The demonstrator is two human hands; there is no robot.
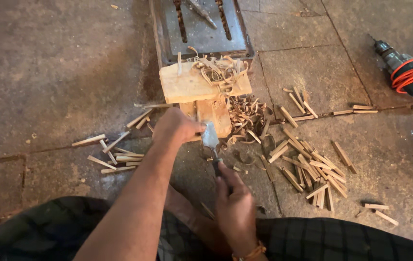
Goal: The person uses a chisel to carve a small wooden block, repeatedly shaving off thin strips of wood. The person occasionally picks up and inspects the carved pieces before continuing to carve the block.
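My left hand is closed around a small wooden piece, pressed against a wooden work block on the floor. My right hand grips the handle of a chisel, whose broad metal blade lies against the wood right beside my left fingers. Curled wood shavings cover the block's top and spill to its right.
Several short wooden sticks lie scattered at the right and the left. A metal tray sits behind the block. A power drill with an orange cord rests at the far right. The floor is stone slabs.
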